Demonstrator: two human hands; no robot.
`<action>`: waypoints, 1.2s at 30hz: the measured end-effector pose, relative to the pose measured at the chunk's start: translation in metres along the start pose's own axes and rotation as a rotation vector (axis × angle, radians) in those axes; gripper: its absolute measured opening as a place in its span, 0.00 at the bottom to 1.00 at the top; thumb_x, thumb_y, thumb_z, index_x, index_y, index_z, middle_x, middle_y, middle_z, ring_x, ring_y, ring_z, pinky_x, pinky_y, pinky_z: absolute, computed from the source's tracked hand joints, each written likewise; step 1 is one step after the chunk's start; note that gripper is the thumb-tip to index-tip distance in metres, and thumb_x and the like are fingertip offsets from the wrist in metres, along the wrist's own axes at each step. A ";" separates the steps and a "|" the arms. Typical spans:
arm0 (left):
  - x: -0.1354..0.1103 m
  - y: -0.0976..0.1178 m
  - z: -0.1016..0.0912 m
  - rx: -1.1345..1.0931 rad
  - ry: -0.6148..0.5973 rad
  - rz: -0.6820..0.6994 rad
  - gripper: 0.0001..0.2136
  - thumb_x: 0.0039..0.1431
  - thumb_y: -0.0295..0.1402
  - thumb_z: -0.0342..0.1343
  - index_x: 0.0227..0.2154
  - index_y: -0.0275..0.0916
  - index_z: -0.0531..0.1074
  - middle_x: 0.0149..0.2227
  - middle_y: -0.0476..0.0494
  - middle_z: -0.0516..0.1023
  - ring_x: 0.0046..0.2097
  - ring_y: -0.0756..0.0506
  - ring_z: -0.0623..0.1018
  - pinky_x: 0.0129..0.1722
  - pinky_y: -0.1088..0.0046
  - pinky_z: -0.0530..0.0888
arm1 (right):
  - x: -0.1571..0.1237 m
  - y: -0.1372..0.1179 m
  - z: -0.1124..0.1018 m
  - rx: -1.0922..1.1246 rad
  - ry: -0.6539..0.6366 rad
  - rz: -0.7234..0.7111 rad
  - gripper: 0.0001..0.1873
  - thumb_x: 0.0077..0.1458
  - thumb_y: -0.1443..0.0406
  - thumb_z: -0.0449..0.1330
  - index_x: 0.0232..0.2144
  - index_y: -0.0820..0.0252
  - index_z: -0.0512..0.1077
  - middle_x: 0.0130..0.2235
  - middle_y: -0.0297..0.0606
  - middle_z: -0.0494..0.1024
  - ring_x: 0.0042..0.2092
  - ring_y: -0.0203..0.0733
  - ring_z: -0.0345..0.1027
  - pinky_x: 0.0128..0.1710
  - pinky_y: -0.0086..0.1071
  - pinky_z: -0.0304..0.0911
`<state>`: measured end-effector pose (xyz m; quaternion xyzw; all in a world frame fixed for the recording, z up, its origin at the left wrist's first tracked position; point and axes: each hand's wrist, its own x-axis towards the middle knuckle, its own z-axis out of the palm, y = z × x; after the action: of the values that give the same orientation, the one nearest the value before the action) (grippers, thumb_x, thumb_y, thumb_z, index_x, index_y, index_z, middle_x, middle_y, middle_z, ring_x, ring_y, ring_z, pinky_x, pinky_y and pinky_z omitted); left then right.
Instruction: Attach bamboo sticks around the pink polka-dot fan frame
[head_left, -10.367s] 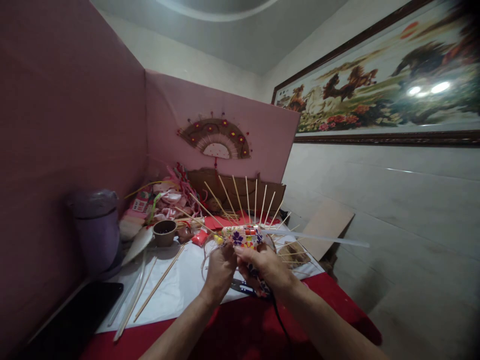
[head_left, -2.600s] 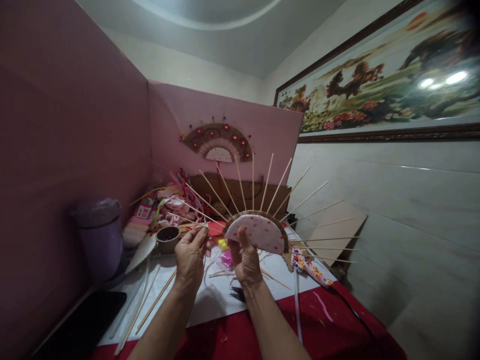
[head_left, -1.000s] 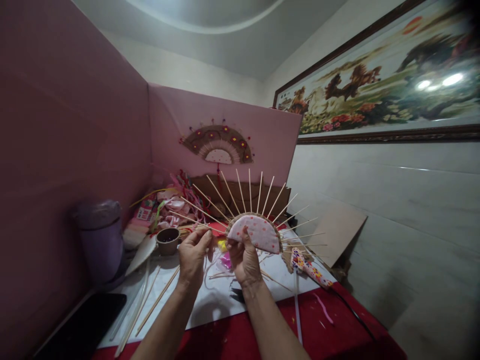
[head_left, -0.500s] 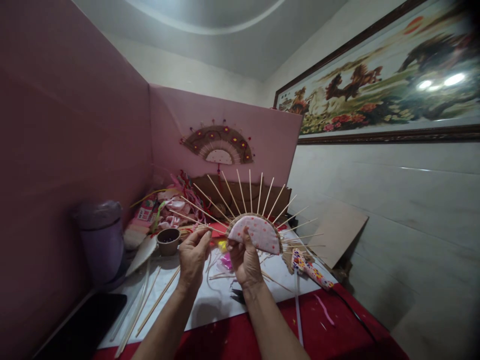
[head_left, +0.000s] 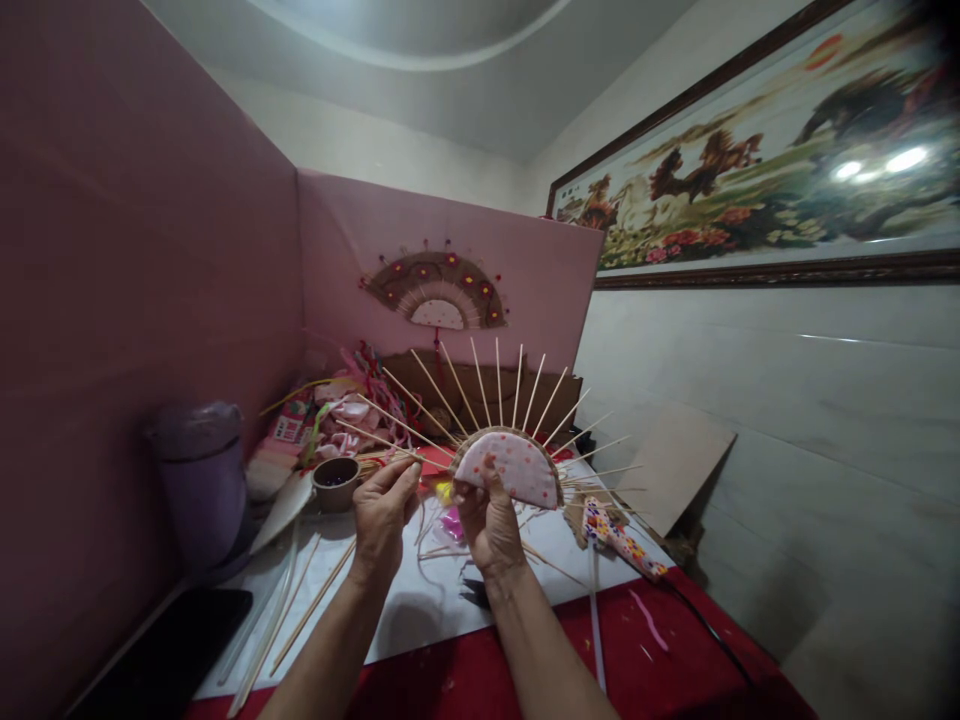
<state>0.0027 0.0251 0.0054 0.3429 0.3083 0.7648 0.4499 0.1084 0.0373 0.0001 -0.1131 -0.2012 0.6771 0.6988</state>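
Observation:
My right hand (head_left: 489,515) grips a half-round fan base (head_left: 517,470) covered in white cloth with red dots, thumb on the front, other fingers mostly hidden behind. Thin wooden sticks (head_left: 496,385) spread from its curved brown edge like rays. At the left end of the base, my left hand (head_left: 386,505) has thumb and forefinger pinched on a stick near the lowest rays. The base is held up above the table, tilted slightly down to the right.
A glue gun (head_left: 622,540) with a flowered cover lies at right. Left are a brown cup (head_left: 336,485), loose sticks (head_left: 315,605), a dark phone-like slab (head_left: 165,650) and a lidded purple bin (head_left: 201,480). A finished fan (head_left: 442,285) hangs on the pink panel (head_left: 525,270).
The fan base and its sticks have shifted very slightly left with both hands. The grips look the same.

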 end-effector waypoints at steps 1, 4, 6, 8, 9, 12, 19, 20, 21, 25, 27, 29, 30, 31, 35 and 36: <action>0.000 0.001 0.000 -0.004 -0.006 -0.003 0.13 0.35 0.34 0.66 0.28 0.34 0.78 0.16 0.53 0.67 0.15 0.59 0.59 0.14 0.84 0.55 | 0.000 0.000 0.000 0.005 0.002 0.000 0.14 0.36 0.65 0.68 0.26 0.61 0.68 0.20 0.26 0.70 0.21 0.29 0.62 0.19 0.22 0.58; 0.000 0.001 0.000 0.001 -0.006 -0.002 0.13 0.35 0.34 0.66 0.27 0.33 0.78 0.16 0.53 0.67 0.16 0.59 0.58 0.14 0.84 0.55 | 0.000 0.000 -0.001 0.005 -0.003 0.001 0.13 0.37 0.64 0.68 0.26 0.62 0.68 0.20 0.27 0.71 0.21 0.29 0.63 0.19 0.22 0.58; 0.000 0.000 -0.001 0.002 -0.003 0.007 0.13 0.36 0.33 0.66 0.28 0.33 0.77 0.18 0.52 0.69 0.16 0.59 0.59 0.14 0.84 0.55 | 0.000 0.000 0.000 0.004 -0.019 0.000 0.13 0.38 0.64 0.67 0.26 0.62 0.68 0.20 0.27 0.71 0.21 0.29 0.63 0.19 0.22 0.58; 0.000 -0.001 -0.001 -0.001 -0.029 0.029 0.12 0.39 0.33 0.65 0.29 0.33 0.77 0.17 0.52 0.68 0.16 0.60 0.57 0.14 0.84 0.53 | -0.001 0.000 0.001 -0.001 -0.033 0.005 0.12 0.38 0.64 0.67 0.25 0.62 0.68 0.20 0.28 0.72 0.21 0.29 0.63 0.19 0.22 0.59; 0.000 -0.001 -0.001 -0.003 -0.049 0.040 0.12 0.40 0.33 0.65 0.29 0.33 0.77 0.16 0.53 0.67 0.16 0.60 0.56 0.14 0.84 0.51 | -0.002 0.000 0.001 -0.002 -0.033 0.007 0.12 0.38 0.64 0.67 0.26 0.62 0.68 0.20 0.28 0.72 0.21 0.29 0.63 0.19 0.22 0.59; -0.002 -0.001 0.000 -0.014 -0.084 0.057 0.10 0.42 0.33 0.64 0.28 0.33 0.76 0.15 0.54 0.65 0.15 0.60 0.54 0.13 0.83 0.49 | -0.002 -0.001 0.002 0.008 -0.022 0.001 0.13 0.39 0.64 0.67 0.27 0.62 0.68 0.21 0.28 0.72 0.21 0.29 0.63 0.19 0.22 0.59; -0.001 0.000 0.000 -0.021 -0.151 0.097 0.06 0.44 0.31 0.62 0.26 0.35 0.75 0.14 0.56 0.60 0.15 0.59 0.53 0.14 0.83 0.48 | 0.002 0.000 -0.004 0.049 -0.081 0.003 0.12 0.40 0.65 0.66 0.29 0.61 0.69 0.22 0.28 0.73 0.21 0.29 0.64 0.20 0.23 0.61; 0.000 -0.001 -0.001 -0.028 -0.156 0.095 0.05 0.44 0.30 0.62 0.26 0.36 0.75 0.14 0.57 0.59 0.15 0.59 0.53 0.14 0.83 0.48 | 0.002 0.000 -0.004 0.050 -0.085 0.008 0.11 0.41 0.65 0.66 0.28 0.61 0.69 0.22 0.28 0.73 0.21 0.29 0.64 0.21 0.23 0.62; 0.000 -0.001 -0.001 -0.036 -0.161 0.092 0.05 0.43 0.30 0.62 0.26 0.36 0.75 0.13 0.57 0.59 0.15 0.59 0.53 0.14 0.83 0.47 | 0.002 0.000 -0.005 0.051 -0.088 0.011 0.10 0.41 0.65 0.66 0.28 0.61 0.69 0.21 0.28 0.73 0.20 0.29 0.64 0.21 0.23 0.62; 0.001 -0.003 -0.002 -0.058 -0.172 0.075 0.05 0.42 0.29 0.63 0.25 0.36 0.74 0.15 0.56 0.61 0.16 0.59 0.53 0.15 0.83 0.47 | 0.001 0.001 -0.004 0.052 -0.089 0.007 0.09 0.42 0.65 0.65 0.28 0.61 0.69 0.20 0.27 0.72 0.20 0.29 0.64 0.22 0.23 0.63; 0.002 -0.004 -0.003 -0.066 -0.165 0.070 0.05 0.41 0.29 0.63 0.24 0.36 0.74 0.15 0.55 0.62 0.16 0.59 0.53 0.15 0.83 0.48 | 0.000 0.001 -0.004 0.043 -0.093 0.007 0.09 0.42 0.66 0.65 0.27 0.61 0.69 0.20 0.27 0.72 0.20 0.29 0.63 0.22 0.23 0.63; 0.002 -0.004 -0.003 -0.065 -0.158 0.065 0.05 0.41 0.29 0.63 0.23 0.36 0.73 0.15 0.55 0.63 0.16 0.59 0.54 0.15 0.83 0.48 | 0.000 0.001 -0.004 0.034 -0.097 0.012 0.08 0.42 0.66 0.65 0.27 0.61 0.69 0.20 0.28 0.72 0.20 0.29 0.63 0.22 0.23 0.63; 0.001 -0.004 -0.003 -0.058 -0.154 0.060 0.05 0.42 0.30 0.63 0.24 0.36 0.73 0.15 0.55 0.63 0.16 0.59 0.54 0.15 0.83 0.48 | 0.000 0.001 -0.003 0.034 -0.095 0.014 0.09 0.41 0.66 0.65 0.27 0.61 0.69 0.21 0.28 0.73 0.20 0.29 0.64 0.21 0.23 0.63; 0.001 -0.004 -0.003 -0.049 -0.148 0.055 0.05 0.42 0.30 0.63 0.24 0.36 0.74 0.15 0.55 0.63 0.16 0.59 0.55 0.15 0.83 0.49 | 0.000 0.001 -0.003 0.038 -0.091 0.014 0.10 0.41 0.66 0.65 0.27 0.61 0.69 0.21 0.28 0.73 0.20 0.29 0.64 0.21 0.23 0.63; -0.002 -0.001 -0.001 0.021 -0.115 0.056 0.07 0.43 0.31 0.62 0.27 0.36 0.74 0.16 0.55 0.64 0.15 0.59 0.56 0.13 0.83 0.50 | 0.000 0.000 -0.001 0.052 -0.063 -0.013 0.12 0.40 0.66 0.66 0.29 0.61 0.69 0.22 0.29 0.74 0.21 0.30 0.65 0.22 0.23 0.63; -0.002 0.000 0.000 0.040 -0.108 0.059 0.08 0.43 0.31 0.61 0.29 0.35 0.74 0.16 0.55 0.65 0.15 0.59 0.56 0.13 0.83 0.50 | 0.000 -0.001 -0.001 0.048 -0.054 -0.021 0.12 0.40 0.66 0.66 0.29 0.61 0.69 0.22 0.29 0.74 0.21 0.30 0.65 0.22 0.23 0.63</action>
<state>0.0037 0.0230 0.0045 0.4013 0.2885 0.7519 0.4363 0.1092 0.0369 -0.0003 -0.0759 -0.2049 0.6772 0.7026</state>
